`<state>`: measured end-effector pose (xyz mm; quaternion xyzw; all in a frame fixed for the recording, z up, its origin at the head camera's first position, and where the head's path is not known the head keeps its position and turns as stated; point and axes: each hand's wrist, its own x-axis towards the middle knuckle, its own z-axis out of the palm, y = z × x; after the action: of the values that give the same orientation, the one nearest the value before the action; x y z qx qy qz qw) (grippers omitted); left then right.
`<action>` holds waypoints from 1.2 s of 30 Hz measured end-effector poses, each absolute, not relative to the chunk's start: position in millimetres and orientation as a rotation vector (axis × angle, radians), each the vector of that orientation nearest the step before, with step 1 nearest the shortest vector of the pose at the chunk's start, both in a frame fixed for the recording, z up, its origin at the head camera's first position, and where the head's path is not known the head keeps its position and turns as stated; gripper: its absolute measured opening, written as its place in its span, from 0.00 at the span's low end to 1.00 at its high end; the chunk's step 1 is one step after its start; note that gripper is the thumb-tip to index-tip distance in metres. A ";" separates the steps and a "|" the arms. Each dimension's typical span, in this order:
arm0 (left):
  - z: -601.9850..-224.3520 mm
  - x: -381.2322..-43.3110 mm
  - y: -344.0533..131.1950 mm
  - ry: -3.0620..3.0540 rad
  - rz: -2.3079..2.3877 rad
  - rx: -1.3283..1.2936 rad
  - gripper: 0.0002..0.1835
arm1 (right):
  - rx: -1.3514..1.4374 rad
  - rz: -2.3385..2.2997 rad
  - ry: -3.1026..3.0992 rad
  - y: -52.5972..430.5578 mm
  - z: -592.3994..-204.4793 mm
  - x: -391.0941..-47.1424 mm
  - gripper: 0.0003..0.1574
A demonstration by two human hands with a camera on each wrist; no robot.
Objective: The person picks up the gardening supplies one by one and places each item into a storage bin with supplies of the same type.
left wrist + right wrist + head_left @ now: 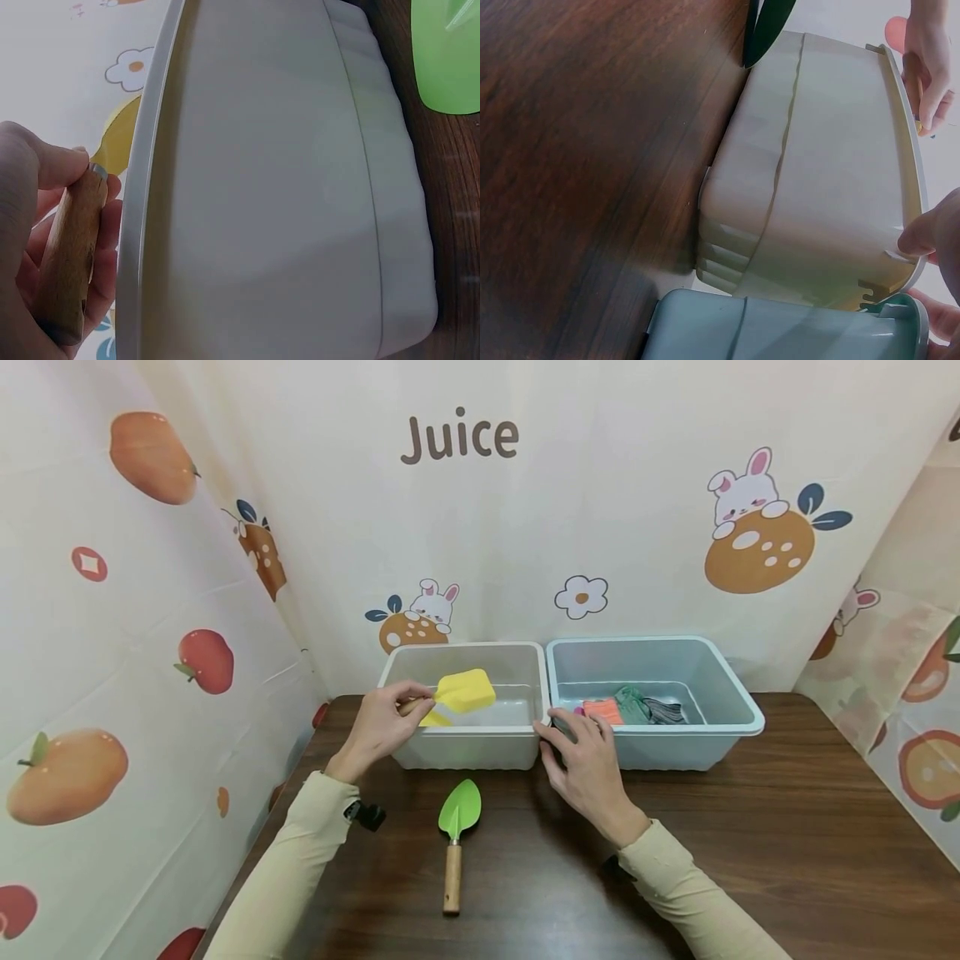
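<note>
My left hand [386, 727] grips the wooden handle [71, 255] of a small shovel with a yellow blade [467, 690], held over the white bin [480, 752]. Part of another yellow piece [435, 719] shows inside that bin, behind its front rim. My right hand [588, 768] is at the front corner where the white bin meets the light blue bin [675, 750]. Its thumb [919, 234] presses the white bin's rim while the other fingers curl over the edges, partly hidden. In front of the white bin lies a green hand trowel [460, 810], handle toward me.
Inside the blue bin are an orange bundle [602, 712], a green bundle [632, 704] and a dark striped one [663, 712]. Both bins stand side by side on the brown wooden table [810, 827], against a printed curtain [637, 485].
</note>
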<state>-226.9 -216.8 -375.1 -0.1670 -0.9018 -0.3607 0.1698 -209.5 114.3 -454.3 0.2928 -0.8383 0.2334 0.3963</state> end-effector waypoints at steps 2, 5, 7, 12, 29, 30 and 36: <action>-374.1 -228.4 -216.3 -2.569 -1.028 -0.476 0.07 | 0.742 0.592 -2.127 114.6 -454.1 -209.4 0.18; -373.5 -230.9 -216.3 -2.584 -1.036 -0.476 0.07 | 0.741 0.595 -2.129 114.9 -454.1 -209.4 0.18; -373.5 -232.4 -216.9 -2.595 -1.042 -0.474 0.07 | 0.742 0.596 -2.126 114.6 -454.3 -209.7 0.18; -373.9 -237.1 -218.5 -2.613 -1.032 -0.486 0.08 | 0.746 0.596 -2.117 113.7 -454.7 -210.5 0.19; -380.0 -254.5 -218.7 -2.761 -1.017 -0.470 0.09 | 0.742 0.599 -2.124 113.9 -455.1 -209.2 0.19; -380.4 -254.7 -218.5 -2.766 -1.018 -0.471 0.09 | 0.743 0.601 -2.123 114.1 -455.2 -209.5 0.19; -380.5 -254.5 -216.8 -2.800 -1.040 -0.473 0.10 | 0.741 0.606 -2.132 114.6 -455.8 -210.4 0.18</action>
<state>-254.5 -216.8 -380.5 -0.1561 -0.9243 -0.3434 0.0588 -210.4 114.6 -455.8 0.2919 -0.8394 0.2385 0.3916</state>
